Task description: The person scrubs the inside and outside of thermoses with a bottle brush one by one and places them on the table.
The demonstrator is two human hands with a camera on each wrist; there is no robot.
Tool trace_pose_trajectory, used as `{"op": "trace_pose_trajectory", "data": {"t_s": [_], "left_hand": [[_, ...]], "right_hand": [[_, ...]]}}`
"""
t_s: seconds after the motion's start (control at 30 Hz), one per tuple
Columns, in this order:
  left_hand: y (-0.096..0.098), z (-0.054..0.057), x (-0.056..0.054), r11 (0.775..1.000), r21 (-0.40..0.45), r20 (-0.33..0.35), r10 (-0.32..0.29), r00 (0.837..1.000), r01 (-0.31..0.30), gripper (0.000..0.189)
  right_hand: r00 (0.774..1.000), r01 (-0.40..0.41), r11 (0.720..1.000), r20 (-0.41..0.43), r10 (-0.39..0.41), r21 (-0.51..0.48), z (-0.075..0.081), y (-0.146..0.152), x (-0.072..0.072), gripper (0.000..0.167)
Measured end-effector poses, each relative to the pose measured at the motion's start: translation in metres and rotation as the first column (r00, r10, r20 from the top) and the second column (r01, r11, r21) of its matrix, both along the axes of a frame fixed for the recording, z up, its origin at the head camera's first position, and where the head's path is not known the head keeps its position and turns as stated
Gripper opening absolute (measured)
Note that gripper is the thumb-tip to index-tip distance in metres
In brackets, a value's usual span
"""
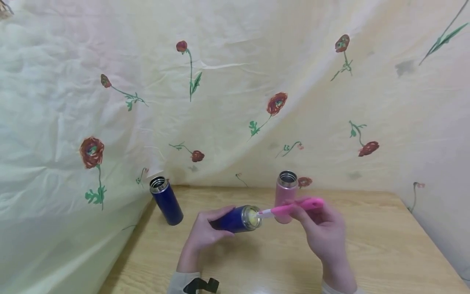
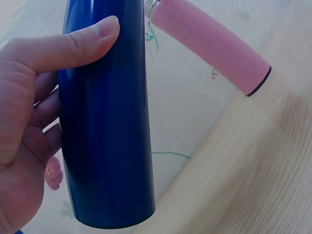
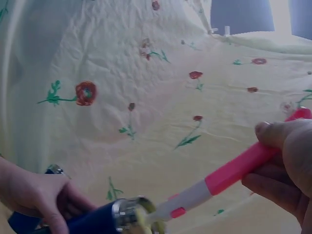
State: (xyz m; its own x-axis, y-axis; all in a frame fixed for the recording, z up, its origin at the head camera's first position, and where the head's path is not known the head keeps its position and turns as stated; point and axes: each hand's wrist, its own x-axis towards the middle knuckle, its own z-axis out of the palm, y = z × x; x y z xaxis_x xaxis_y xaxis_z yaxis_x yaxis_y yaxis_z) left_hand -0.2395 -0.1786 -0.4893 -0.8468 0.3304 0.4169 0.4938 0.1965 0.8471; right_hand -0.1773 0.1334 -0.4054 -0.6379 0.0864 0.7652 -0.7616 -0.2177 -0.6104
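A pink stick (image 1: 297, 206) and a blue bottle (image 1: 229, 220), end to end

Gripped in the left hand (image 1: 207, 232): the blue bottle, with fingers curled round and thumb bent over its side. Tipped over sideways above the wooden table (image 1: 371, 237), with its shiny neck (image 3: 127, 214) toward the right hand (image 1: 327, 234). Pinched there between thumb and curled fingers: the pink stick. Pointing its white end (image 3: 187, 201) right into the neck, by something yellow (image 1: 252, 217) inside. Standing just behind, near the right hand: a pink bottle (image 1: 284, 196) with an open top. Standing farther left, open too: a second blue bottle (image 1: 169, 205). Hanging at the back: a pale cloth (image 1: 227, 73) with red flowers (image 1: 277, 103).
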Motion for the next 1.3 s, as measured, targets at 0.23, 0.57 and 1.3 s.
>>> {"op": "trace_pose_trajectory", "data": {"t_s": [0.23,0.57,1.3], "left_hand": [[0.008,0.003,0.001,1.0,0.004,-0.057,-0.01,0.998,0.01,0.075],[0.012,0.004,0.002,0.999,-0.026,-0.159,0.033,0.987,-0.038,0.075],[0.006,0.001,0.002,0.999,-0.042,-0.051,0.01,0.999,-0.012,0.075]], "right_hand": [[0.98,0.183,0.959,0.037,-0.195,0.217,-0.005,-0.031,-0.001,0.028],[0.913,0.211,0.925,0.274,-0.302,0.318,-0.008,-0.048,0.0,0.018],[0.997,0.041,0.922,0.043,-0.063,0.384,-0.01,-0.011,-0.01,0.03]]}}
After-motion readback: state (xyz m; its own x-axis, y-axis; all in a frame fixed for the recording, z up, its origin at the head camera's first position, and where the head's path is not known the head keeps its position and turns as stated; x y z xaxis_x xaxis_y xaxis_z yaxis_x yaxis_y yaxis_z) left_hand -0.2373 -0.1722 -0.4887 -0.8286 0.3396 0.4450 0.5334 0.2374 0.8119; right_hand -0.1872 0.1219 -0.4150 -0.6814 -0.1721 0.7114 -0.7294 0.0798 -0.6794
